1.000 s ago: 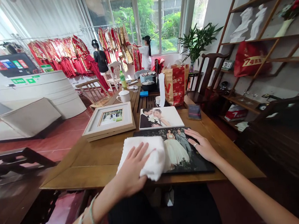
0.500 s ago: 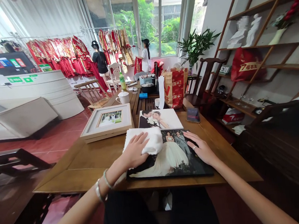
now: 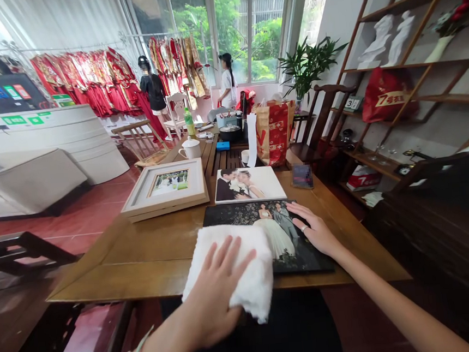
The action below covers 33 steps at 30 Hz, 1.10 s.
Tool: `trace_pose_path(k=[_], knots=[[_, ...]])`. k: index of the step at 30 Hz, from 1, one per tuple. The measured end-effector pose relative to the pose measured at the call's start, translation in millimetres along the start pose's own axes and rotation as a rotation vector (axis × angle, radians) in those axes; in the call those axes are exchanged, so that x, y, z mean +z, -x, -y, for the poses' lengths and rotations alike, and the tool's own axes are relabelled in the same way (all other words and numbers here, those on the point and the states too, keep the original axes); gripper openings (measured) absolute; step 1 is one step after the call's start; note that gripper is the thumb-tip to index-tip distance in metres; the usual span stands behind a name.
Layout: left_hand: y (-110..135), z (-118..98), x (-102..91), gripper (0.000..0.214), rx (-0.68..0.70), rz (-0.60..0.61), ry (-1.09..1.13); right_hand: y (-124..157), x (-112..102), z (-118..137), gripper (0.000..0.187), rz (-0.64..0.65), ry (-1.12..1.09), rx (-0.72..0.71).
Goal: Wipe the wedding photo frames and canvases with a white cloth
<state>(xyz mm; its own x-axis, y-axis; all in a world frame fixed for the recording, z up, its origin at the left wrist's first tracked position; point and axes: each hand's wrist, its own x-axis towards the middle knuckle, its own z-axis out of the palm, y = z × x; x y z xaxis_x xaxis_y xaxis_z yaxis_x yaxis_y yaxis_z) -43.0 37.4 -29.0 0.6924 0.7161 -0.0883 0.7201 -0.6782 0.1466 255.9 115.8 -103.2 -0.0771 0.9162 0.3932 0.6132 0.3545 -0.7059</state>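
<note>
My left hand (image 3: 218,295) presses on a folded white towel (image 3: 240,271), fingers spread over its top and thumb near its lower edge. The towel covers the left front of a dark wedding photo panel (image 3: 272,235) and hangs past the table's front edge. My right hand (image 3: 315,229), with a ring on one finger, lies with fingers stretched out on the panel's right side. Just behind is a lighter wedding photo panel (image 3: 266,184) with a white edge. A pale wooden picture frame (image 3: 136,206) rests to the left, apparently on another frame.
The wooden table (image 3: 143,255) bears a lidded white cup (image 3: 191,148), a red paper bag (image 3: 277,134), a paper strip (image 3: 252,141), a blue box (image 3: 222,146) and a small dark stand (image 3: 301,176). Two people (image 3: 153,90) stand near red garments (image 3: 86,82). Shelves (image 3: 409,67) rise at right.
My left hand has drawn the towel toward me, from the panel's upper left to the table's front edge. The right hand stays in nearly the same place. The view has tilted slightly.
</note>
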Motion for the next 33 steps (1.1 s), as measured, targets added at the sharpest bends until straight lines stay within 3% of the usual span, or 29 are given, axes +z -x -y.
trace_pose_path(k=[3,5,12,15,19,24,26,29,33], knots=[[5,-15,-1.6,0.096,0.039,0.060,0.033,0,0,0,0.036,-0.013,-0.001,-0.006],[-6,-13,-3.3,0.092,0.030,0.055,0.025,0,0,-1,0.036,-0.017,-0.003,-0.011],[-87,26,-6.0,0.066,-0.096,-0.124,-0.124,0,0,-2,0.035,-0.023,-0.021,-0.022],[-105,30,-3.7,0.066,-0.167,-0.186,-0.161,0,0,-1,0.035,-0.023,-0.023,-0.015],[-87,10,6.2,0.076,-0.177,-0.177,-0.162,0,1,0,0.036,-0.013,-0.015,-0.003],[-34,-31,21.4,0.091,-0.004,-0.111,-0.096,-1,2,-1,0.036,-0.020,-0.010,-0.013],[-24,-40,22.8,0.095,0.045,-0.078,-0.070,-1,2,-1,0.035,-0.029,-0.014,-0.016],[-34,-40,17.8,0.091,0.049,-0.041,-0.068,-1,2,-2,0.035,-0.036,-0.014,-0.026],[-82,-20,4.8,0.077,-0.042,-0.077,-0.119,-1,2,-4,0.035,-0.030,-0.018,-0.037]])
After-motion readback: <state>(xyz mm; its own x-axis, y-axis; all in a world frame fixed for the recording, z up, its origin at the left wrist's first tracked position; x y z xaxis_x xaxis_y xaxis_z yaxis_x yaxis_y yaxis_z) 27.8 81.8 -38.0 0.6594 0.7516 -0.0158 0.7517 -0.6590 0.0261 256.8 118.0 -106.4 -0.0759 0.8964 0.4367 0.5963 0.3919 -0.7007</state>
